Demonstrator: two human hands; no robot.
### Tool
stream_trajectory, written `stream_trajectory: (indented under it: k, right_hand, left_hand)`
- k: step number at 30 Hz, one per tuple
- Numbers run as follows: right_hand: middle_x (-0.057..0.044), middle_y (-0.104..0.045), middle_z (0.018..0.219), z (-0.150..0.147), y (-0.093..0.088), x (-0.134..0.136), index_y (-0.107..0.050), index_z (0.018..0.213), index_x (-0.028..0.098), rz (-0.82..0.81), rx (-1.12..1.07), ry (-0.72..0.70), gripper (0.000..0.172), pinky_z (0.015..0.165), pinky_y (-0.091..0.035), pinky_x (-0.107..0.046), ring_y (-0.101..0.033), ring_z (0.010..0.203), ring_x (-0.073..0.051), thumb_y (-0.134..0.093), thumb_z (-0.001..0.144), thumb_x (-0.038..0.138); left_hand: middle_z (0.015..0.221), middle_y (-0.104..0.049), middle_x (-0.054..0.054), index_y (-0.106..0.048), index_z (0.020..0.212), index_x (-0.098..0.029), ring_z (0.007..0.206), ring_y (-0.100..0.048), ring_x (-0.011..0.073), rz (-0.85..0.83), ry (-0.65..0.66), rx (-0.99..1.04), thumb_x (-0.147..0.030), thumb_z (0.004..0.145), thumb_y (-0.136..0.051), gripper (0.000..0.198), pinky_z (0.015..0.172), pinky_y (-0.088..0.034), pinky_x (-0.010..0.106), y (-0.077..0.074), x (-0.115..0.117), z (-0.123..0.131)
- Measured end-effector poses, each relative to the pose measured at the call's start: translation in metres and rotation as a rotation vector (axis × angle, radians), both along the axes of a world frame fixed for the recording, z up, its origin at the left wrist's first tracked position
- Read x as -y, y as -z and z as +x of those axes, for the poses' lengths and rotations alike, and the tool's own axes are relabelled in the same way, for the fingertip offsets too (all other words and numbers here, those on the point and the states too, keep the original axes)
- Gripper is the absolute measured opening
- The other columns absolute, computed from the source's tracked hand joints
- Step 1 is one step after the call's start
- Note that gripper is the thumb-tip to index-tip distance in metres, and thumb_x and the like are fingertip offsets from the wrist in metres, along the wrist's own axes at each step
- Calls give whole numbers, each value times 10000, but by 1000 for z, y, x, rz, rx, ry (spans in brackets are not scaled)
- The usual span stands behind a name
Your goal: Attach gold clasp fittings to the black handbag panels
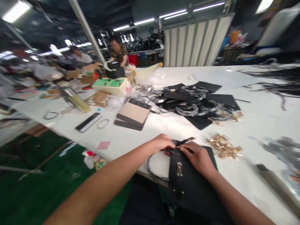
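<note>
A black leather bag panel (187, 184) with a gold clasp lies at the near edge of the white table (257, 122), hanging over it toward me. A curved black handle (150, 167) loops out to its left. My left hand (161, 143) is closed on the handle's end at the panel's top edge. My right hand (198, 156) rests on the panel, fingers pinched on a thin dark tool (186, 141) with a brass tip that points up and right.
A heap of gold metal fittings (223, 146) lies right of my hands. Farther back sit black panels with wrapped handles (199, 106), a tan board (134, 113), a phone (87, 122) and a green-topped box (111, 85). Two people sit at the far left end.
</note>
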State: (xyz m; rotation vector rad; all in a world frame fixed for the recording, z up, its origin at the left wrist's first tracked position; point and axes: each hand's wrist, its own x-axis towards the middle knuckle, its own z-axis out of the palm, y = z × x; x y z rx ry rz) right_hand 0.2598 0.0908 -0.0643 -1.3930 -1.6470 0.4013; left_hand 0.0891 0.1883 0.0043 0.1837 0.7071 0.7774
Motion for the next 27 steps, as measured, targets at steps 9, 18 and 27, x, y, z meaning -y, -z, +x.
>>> stream_trajectory:
  k: [9, 18, 27]
  right_hand:
    - [-11, -754, 1032, 25, -3, 2, -774, 985, 271, -95, -127, 7, 116, 862, -536, -324, -702, 947, -204, -663, 964, 298]
    - [-4, -756, 986, 30, -2, 3, -787, 999, 282, -129, -137, 5, 121, 818, -538, -305, -706, 891, -188, -674, 958, 268]
    - [-8, -750, 968, 31, -4, 3, -787, 1004, 283, -115, -139, -7, 120, 847, -536, -318, -703, 891, -191, -676, 960, 273]
  left_hand:
    - [508, -622, 27, -619, 537, -129, 450, -598, 162, 401, 694, -569, -78, 568, -743, 137, 466, -517, 244, 17, -22, 12]
    - [608, -630, 1, -582, 652, -168, 564, -607, 158, 530, 794, -782, -259, 561, -811, 263, 496, -499, 256, 17, -23, 19]
    - [625, -639, 13, -579, 671, -158, 572, -614, 159, 517, 809, -744, -310, 541, -884, 365, 538, -514, 279, 20, -28, 17]
